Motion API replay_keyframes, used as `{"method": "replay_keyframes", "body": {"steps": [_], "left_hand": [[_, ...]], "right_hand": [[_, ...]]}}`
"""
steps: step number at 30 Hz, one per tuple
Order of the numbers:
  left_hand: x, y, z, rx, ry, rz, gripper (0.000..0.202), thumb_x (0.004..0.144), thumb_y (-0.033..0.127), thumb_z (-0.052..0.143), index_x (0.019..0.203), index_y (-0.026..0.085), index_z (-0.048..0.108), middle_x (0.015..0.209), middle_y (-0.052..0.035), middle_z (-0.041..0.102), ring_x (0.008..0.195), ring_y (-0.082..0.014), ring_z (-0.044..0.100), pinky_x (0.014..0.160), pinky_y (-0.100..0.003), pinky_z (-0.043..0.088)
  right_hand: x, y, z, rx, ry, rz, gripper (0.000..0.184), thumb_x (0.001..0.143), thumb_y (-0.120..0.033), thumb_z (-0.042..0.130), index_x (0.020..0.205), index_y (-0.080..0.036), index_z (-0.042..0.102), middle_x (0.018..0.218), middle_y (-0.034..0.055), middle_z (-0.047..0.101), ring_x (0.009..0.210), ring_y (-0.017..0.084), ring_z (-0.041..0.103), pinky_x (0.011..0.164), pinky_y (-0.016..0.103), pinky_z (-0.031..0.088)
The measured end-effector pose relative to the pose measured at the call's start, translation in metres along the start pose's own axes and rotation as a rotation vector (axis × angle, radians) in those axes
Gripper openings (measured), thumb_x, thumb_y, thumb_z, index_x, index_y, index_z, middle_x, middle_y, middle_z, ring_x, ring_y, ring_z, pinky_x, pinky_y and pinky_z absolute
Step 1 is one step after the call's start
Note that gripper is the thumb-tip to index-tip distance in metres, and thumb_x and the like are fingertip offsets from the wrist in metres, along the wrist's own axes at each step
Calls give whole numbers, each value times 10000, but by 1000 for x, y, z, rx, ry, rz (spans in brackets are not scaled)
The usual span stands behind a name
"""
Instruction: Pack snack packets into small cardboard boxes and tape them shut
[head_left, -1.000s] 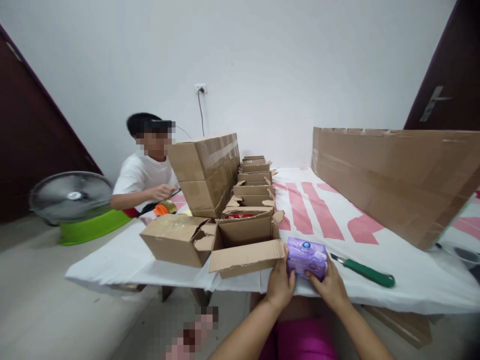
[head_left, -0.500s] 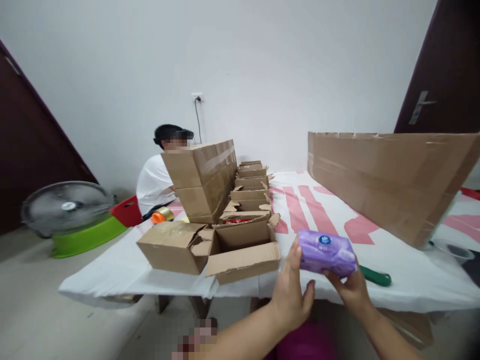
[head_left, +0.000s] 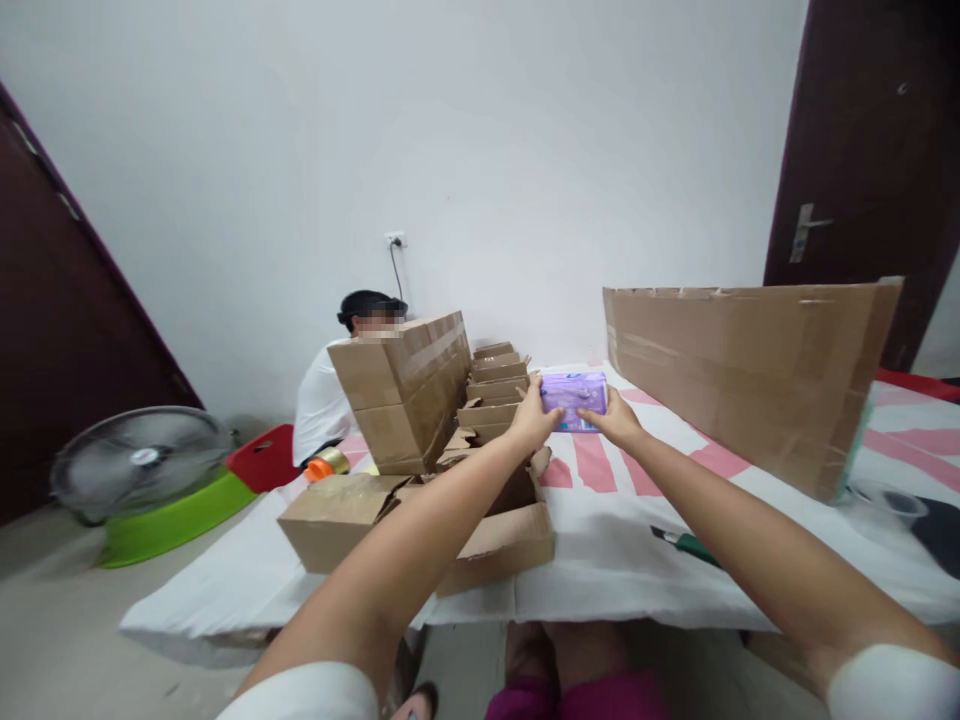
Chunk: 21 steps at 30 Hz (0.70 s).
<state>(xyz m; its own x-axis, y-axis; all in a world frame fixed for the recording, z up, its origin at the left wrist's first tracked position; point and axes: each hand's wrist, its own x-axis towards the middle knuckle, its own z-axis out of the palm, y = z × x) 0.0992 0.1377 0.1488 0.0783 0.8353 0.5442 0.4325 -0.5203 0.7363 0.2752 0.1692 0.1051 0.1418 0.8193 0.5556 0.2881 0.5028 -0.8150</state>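
A purple plastic-wrapped pack of tissues (head_left: 574, 392) is held up over the far part of the cloth. My left hand (head_left: 535, 418) grips its left end and my right hand (head_left: 616, 418) its right end, thumbs on the near face. Both arms reach far forward. Just left of the pack runs a row of open cardboard boxes (head_left: 501, 388). The nearest open box (head_left: 506, 548) is partly covered by my left forearm, so its inside is mostly hidden. Beneath my right forearm lies a green-handled cutter (head_left: 688, 545).
Stacked taped cartons (head_left: 409, 400) line the left of the row, with a person in white (head_left: 319, 400) behind them. A tall cardboard panel (head_left: 742, 380) stands on the right. An orange tape dispenser (head_left: 321, 468) lies on the left, and a fan (head_left: 142, 460) stands beyond the table.
Both hands have carried the pack forward and left, away from the near edge to beside the far boxes. The pack has turned from slanted to nearly level.
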Motion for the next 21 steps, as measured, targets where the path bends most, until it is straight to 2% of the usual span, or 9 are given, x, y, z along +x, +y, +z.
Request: {"method": "replay_keyframes", "body": {"steps": [3, 6, 8, 10, 12, 14, 16, 18, 21], "left_hand": [[-38, 12, 0, 43, -51, 42, 785, 744, 165, 694, 1438, 138, 328, 1377, -174, 525, 1255, -303, 521, 1105, -491, 360], [-100, 29, -3, 34, -154, 241, 811, 795, 202, 626, 1495, 201, 215, 1513, -133, 371, 1382, -291, 381, 1156, -487, 298], [-146, 32, -6, 57, -292, 349, 816, 814, 204, 594, 1508, 223, 167, 1569, -116, 261, 1451, -293, 248, 1181, -506, 238], [-191, 23, -8, 65, -412, 371, 833, 801, 173, 587, 1510, 241, 155, 1594, -115, 179, 1473, -307, 171, 1181, -518, 233], [-230, 1, -8, 66, -437, 314, 841, 797, 177, 600, 1506, 261, 157, 1592, -135, 159, 1468, -327, 179, 1159, -515, 285], [-260, -27, -6, 61, -393, 307, 901, 773, 216, 644, 1507, 266, 124, 1552, -177, 227, 1441, -358, 249, 1119, -525, 348], [-282, -56, -7, 96, -309, 286, 921, 766, 234, 652, 1503, 272, 101, 1512, -195, 277, 1412, -368, 311, 1089, -540, 379], [-295, -79, -12, 167, -214, 234, 872, 779, 241, 639, 1490, 279, 137, 1494, -193, 302, 1392, -364, 350, 1072, -544, 397], [-304, -104, -28, 296, -66, 82, 722, 814, 273, 613, 1443, 258, 259, 1474, -189, 334, 1369, -347, 390, 1060, -537, 415]], "right_hand": [[-31, 1, -17, 81, -29, -17, 733, 616, -484, 803, 1212, -185, 498, 1142, 116, 670, 1012, 275, 649, 888, 470, 517], [-76, 8, -48, 254, -124, -36, 784, 623, -470, 813, 1269, -200, 459, 1205, 120, 646, 1038, 283, 640, 866, 456, 540], [-110, 21, -68, 275, -179, 24, 736, 629, -415, 828, 1247, -210, 484, 1169, 116, 664, 1013, 292, 650, 826, 447, 560], [-145, 36, -81, 241, -242, 77, 717, 620, -377, 838, 1233, -220, 500, 1112, 108, 687, 959, 298, 669, 779, 433, 576], [-177, 49, -82, 203, -347, 108, 733, 605, -347, 843, 1245, -234, 505, 1138, 104, 680, 981, 314, 664, 802, 437, 570], [-204, 57, -72, 196, -427, 130, 726, 603, -337, 836, 1243, -234, 509, 1135, 99, 677, 991, 322, 659, 823, 440, 559], [-222, 57, -51, 208, -485, 171, 705, 611, -337, 821, 1232, -225, 507, 1100, 96, 681, 957, 315, 664, 814, 438, 557], [-231, 54, -24, 224, -509, 205, 727, 600, -329, 816, 1241, -218, 491, 1104, 100, 669, 949, 309, 662, 813, 438, 557], [-234, 53, 22, 199, -462, 134, 809, 544, -330, 838, 1262, -218, 485, 1265, 134, 576, 1124, 335, 587, 910, 452, 522]]}}
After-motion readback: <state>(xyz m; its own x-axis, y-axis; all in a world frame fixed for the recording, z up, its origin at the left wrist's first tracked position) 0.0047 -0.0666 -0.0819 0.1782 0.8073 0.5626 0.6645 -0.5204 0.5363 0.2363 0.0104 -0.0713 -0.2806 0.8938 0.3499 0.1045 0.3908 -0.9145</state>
